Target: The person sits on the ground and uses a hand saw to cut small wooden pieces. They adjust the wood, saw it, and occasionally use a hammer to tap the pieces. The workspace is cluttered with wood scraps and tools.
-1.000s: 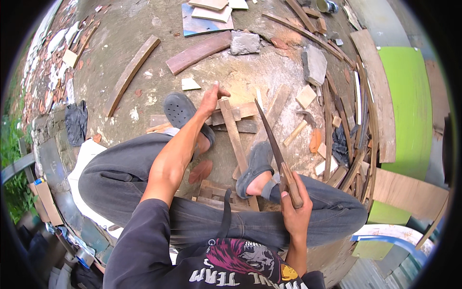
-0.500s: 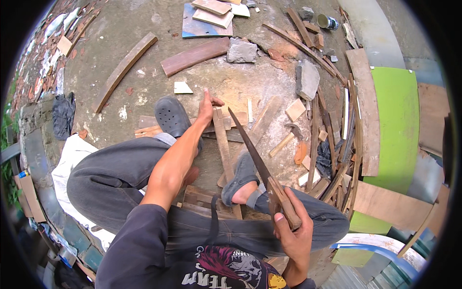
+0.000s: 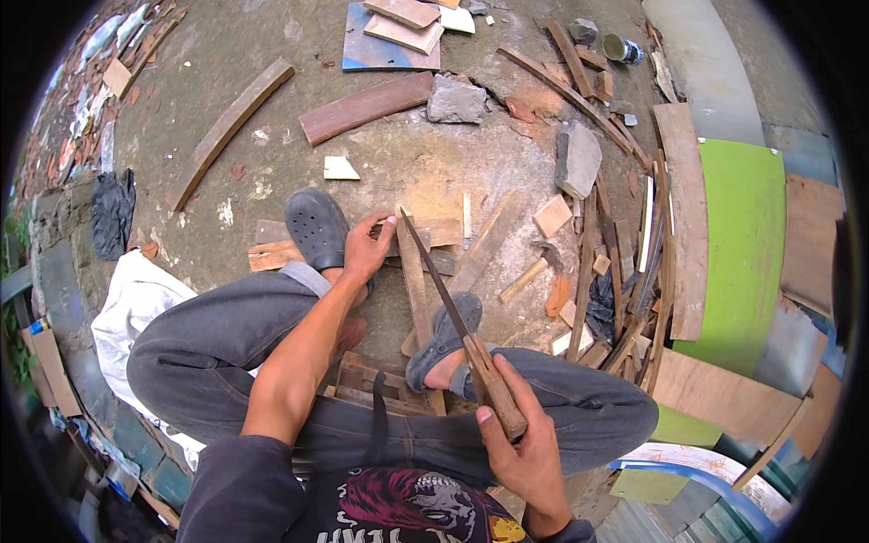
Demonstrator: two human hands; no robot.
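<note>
- Fingers [image 3: 378, 237] of the left hand [image 3: 367, 253] were curled around the top end of a narrow wooden strip [image 3: 415, 282], pinching it and holding it steady on the ground.
- Fingers of the right hand [image 3: 523, 452] were wrapped tight around the wooden handle [image 3: 493, 385] of a long knife [image 3: 441, 282], thumb along the grip.
- Its dark blade ran up and to the left from the handle, and its tip lay just beside the left hand at the upper end of the strip.
- Whether the blade's edge touched the wood could not be told.
- That strip stood on the concrete ground [image 3: 272, 190] between the person's two feet, its lower end near the grey sandal [image 3: 444, 339] on the right foot.
- Another grey sandal [image 3: 317, 226] sat on the left foot, just beside the left hand.
- A hammer [image 3: 534, 267] with a pale wooden handle lay to the right of the strip, among offcuts.
- Two grey stones [image 3: 457, 100] rested further off, near a long reddish plank [image 3: 367, 107].
- A curved plank [image 3: 231, 131] lay well apart at the upper left.
- A green board [image 3: 738, 244] leaned at the right beside a heap of wooden slats [image 3: 634, 262].
</note>
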